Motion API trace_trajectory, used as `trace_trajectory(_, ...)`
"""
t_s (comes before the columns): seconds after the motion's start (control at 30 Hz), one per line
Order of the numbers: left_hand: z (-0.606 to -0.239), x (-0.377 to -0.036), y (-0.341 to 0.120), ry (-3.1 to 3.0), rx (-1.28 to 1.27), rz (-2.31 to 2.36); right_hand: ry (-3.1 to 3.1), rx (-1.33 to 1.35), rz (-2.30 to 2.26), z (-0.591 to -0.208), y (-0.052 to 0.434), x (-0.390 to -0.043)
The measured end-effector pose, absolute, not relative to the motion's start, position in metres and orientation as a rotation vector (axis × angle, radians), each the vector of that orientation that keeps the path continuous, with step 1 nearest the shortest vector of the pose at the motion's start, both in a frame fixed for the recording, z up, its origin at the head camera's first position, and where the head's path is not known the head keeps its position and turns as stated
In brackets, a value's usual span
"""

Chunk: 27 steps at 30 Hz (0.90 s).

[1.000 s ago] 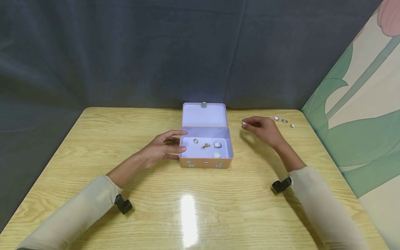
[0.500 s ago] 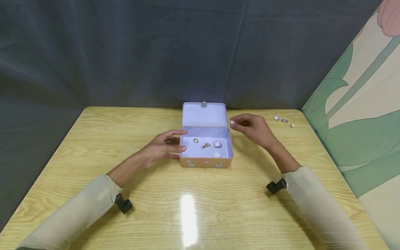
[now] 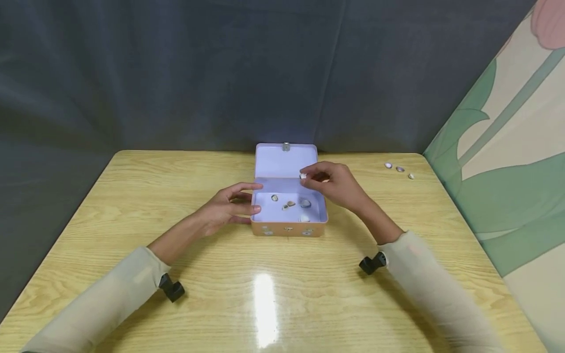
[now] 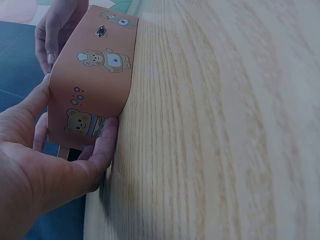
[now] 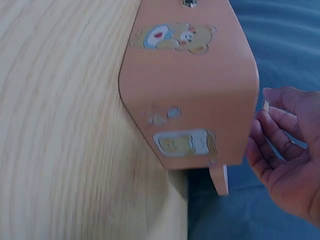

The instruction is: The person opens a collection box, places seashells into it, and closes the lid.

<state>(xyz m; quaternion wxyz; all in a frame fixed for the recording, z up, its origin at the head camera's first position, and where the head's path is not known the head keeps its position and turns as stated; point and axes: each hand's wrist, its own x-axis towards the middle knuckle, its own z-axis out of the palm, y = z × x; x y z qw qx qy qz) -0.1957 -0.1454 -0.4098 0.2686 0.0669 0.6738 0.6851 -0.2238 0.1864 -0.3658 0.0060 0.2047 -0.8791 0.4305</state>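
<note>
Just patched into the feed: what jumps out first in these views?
An open orange tin box with bear stickers sits mid-table, a few shells lying on its white floor. The right hand pinches a small white shell above the box, while the left hand holds the box's left end. Three more shells lie near the table's far right corner.

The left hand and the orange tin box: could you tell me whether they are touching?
Touching. The left wrist view shows the left hand with its thumb and fingers pressed against the end wall of the orange tin box.
</note>
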Motion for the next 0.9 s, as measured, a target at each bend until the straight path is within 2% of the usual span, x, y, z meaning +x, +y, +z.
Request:
trace_trajectory(0.4,-0.409,-0.195,-0.145,1.809,0.184,1.845,-2.791,0.709,1.342,-0.375,0.163,-0.224)
trace_trajectory(0.9,-0.409,-0.195,-0.145,1.809,0.187,1.845,-2.750,0.646,1.314,-0.364,0.183,-0.220)
